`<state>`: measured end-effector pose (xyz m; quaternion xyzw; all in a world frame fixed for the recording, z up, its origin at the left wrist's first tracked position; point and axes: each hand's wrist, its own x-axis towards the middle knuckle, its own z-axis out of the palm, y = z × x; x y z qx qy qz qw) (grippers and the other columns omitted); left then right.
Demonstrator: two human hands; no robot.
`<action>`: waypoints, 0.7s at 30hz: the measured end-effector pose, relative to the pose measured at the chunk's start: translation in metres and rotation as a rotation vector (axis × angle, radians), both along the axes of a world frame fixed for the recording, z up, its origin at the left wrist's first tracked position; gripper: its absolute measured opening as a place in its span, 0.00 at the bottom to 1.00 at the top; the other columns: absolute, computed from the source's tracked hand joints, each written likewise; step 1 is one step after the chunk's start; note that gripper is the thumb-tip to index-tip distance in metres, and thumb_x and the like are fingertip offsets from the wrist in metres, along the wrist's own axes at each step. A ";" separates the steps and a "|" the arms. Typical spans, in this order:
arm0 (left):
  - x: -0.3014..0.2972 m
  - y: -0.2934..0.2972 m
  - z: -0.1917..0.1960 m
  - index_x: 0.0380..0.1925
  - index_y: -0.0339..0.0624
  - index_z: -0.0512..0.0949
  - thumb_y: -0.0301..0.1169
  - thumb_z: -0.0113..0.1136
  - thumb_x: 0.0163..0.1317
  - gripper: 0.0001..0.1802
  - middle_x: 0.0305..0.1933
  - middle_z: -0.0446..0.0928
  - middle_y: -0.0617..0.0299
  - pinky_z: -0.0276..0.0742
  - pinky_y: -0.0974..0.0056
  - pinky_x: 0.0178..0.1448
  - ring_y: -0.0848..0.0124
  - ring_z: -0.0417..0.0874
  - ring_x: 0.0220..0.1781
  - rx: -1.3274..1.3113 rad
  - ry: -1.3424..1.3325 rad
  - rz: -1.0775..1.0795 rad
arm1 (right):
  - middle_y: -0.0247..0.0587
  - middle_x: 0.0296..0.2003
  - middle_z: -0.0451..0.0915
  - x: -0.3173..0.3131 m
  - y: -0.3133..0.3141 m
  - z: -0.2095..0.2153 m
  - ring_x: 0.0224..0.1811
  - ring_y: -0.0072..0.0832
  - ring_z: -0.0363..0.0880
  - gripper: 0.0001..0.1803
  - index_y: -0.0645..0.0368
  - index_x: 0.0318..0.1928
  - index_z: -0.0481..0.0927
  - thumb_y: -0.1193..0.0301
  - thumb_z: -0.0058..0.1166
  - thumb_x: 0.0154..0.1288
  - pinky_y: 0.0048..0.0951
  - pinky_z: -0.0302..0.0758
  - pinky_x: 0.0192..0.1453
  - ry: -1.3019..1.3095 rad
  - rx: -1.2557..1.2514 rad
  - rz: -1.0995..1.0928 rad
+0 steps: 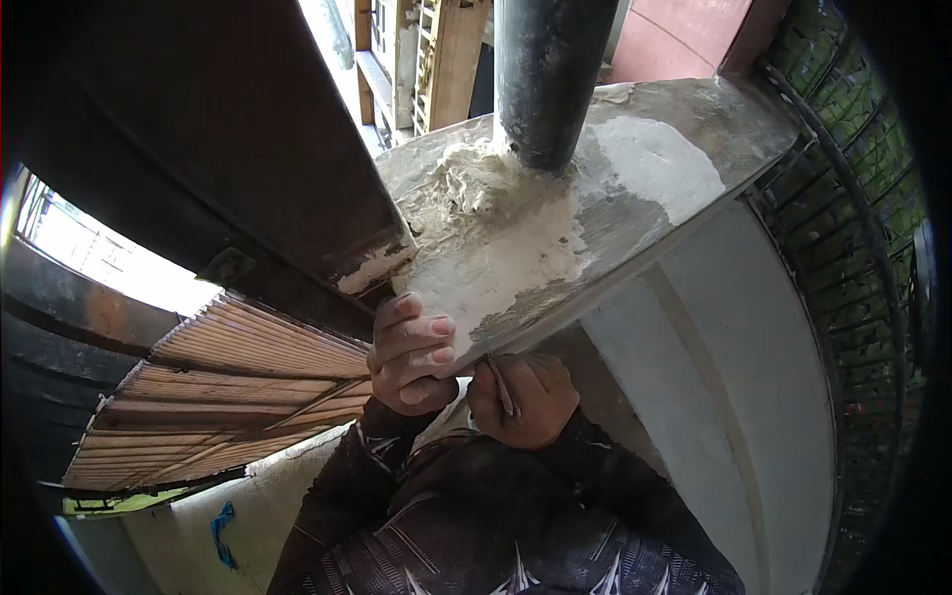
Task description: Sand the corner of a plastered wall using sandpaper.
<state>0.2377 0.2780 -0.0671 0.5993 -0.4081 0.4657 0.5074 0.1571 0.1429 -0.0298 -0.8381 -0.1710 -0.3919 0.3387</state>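
A grey concrete ledge [615, 223] with patches of white plaster runs away from me to the upper right. My left hand [409, 352] is at its near end, the dusty fingers bent and close together against the plastered corner. Just right of it, below the ledge's near edge, my right hand [531, 399] is closed in a fist. A thin flat blade-like piece [506, 387] shows edge-on between its fingers; the rest of it is hidden. Rough, lumpy plaster [476, 183] is heaped around the foot of a dark round metal post [550, 79] on the ledge.
A wide dark beam [268, 149] slants down to the ledge on the left. Beneath it lies a corrugated sheet roof [238, 387]. Dark metal railing with green netting [853, 198] curves along the right. A pale wall [714, 377] lies below the ledge, and a blue strip [223, 535] hangs lower left.
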 end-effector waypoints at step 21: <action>0.000 -0.005 -0.005 0.32 0.45 0.72 0.44 0.31 0.76 0.22 0.36 0.80 0.57 0.71 0.49 0.63 0.63 0.82 0.42 -0.086 -0.062 0.053 | 0.42 0.19 0.76 -0.002 0.006 0.004 0.18 0.39 0.77 0.04 0.61 0.30 0.79 0.74 0.60 0.56 0.37 0.72 0.22 0.214 0.345 0.050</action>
